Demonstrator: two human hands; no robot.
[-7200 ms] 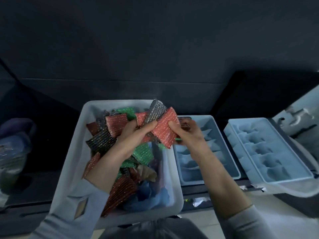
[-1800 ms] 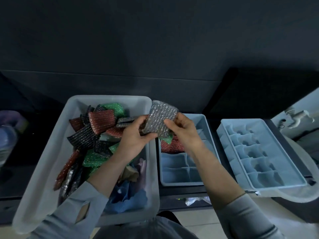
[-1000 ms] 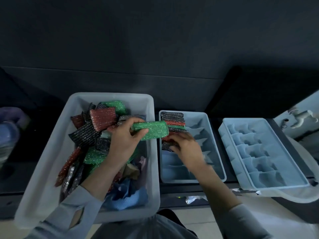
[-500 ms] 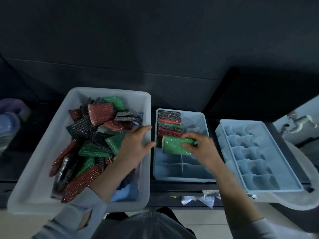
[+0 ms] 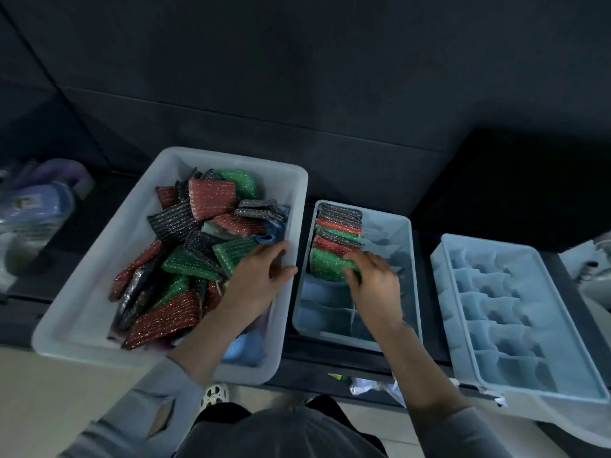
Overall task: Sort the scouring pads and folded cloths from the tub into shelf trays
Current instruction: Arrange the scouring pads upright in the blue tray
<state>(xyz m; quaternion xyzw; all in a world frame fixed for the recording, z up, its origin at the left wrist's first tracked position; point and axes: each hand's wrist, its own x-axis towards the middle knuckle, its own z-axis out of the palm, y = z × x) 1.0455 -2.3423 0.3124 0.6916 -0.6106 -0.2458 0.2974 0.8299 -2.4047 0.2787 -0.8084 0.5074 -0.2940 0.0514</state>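
Against a dark wall, your right hand (image 5: 373, 279) pinched a green glittery scouring pad (image 5: 327, 267), long axis crosswise, in the pale-blue divided tray (image 5: 413, 259); your left hand (image 5: 261, 276) lay relaxed over the white plastic tub (image 5: 99, 292).

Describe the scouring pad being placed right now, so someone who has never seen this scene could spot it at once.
Find the middle tray, between the big white tub and the empty divided tray. A row of pads stands on edge in its far-left part. The one meant is the green pad at the row's near end, under the right hand; its neighbours are red or grey, and no hand touches them.
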